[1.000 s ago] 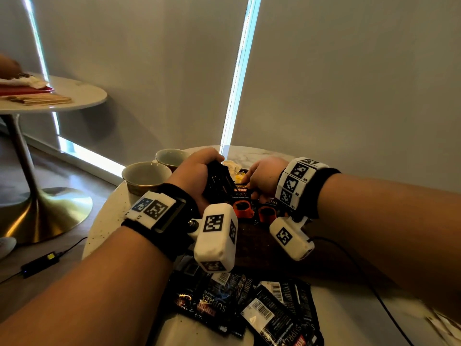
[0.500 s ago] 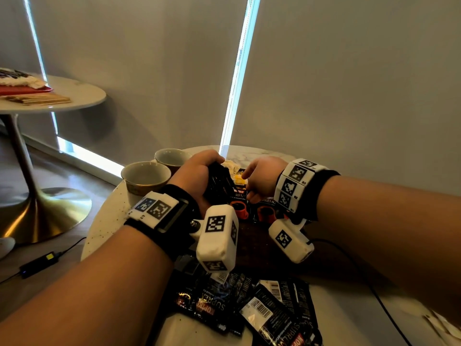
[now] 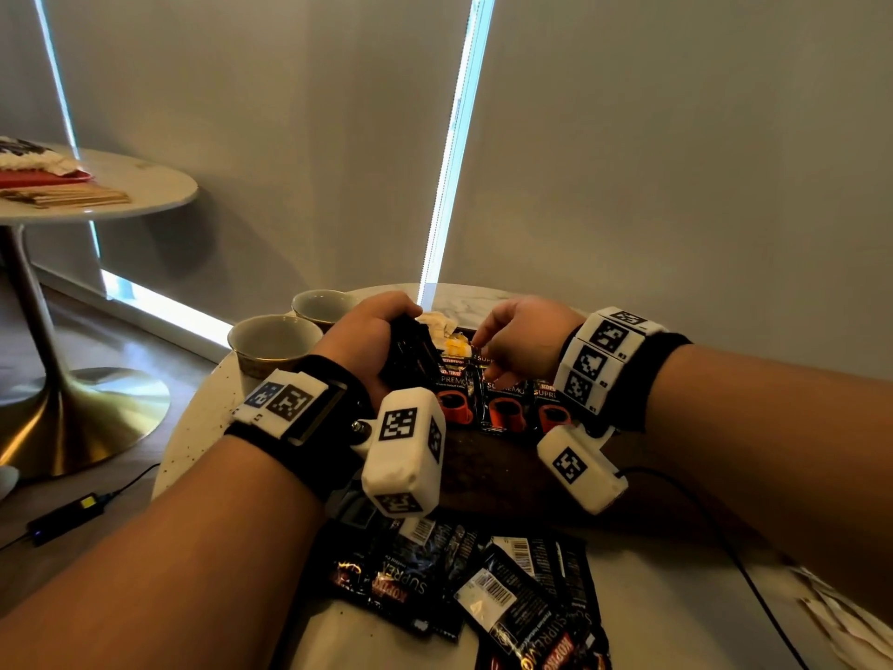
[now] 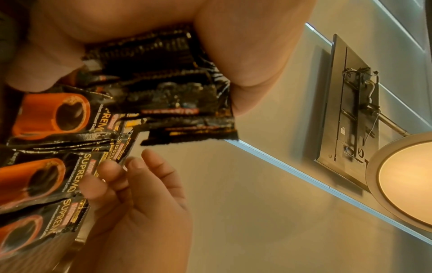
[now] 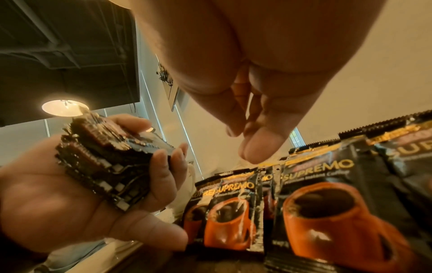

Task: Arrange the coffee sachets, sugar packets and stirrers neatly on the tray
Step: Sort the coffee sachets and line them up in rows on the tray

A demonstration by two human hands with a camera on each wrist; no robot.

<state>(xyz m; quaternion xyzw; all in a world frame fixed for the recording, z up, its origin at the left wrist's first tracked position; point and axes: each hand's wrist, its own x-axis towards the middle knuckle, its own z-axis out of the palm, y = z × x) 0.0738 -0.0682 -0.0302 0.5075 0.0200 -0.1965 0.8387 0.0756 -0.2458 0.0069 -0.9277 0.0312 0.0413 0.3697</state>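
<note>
Fingers (image 5: pixel 163 166) of the left hand (image 3: pixel 367 340) hold a stack of sachets (image 5: pixel 105 158); right hand (image 3: pixel 522 345), fingers loose, hovers just right of it, above the sachet row (image 3: pixel 502 403).

— Where is the light coming from?
— It is shining through a thin gap (image 3: pixel 454 152) between the blinds. A round lamp (image 4: pixel 406 177) is glowing too. The room is looking dim, and edges are bending.

Grey blinds (image 3: pixel 676 162) w/ light gaps; round side table (image 3: pixel 145 186), wood floor (image 3: pixel 96 340).
</note>
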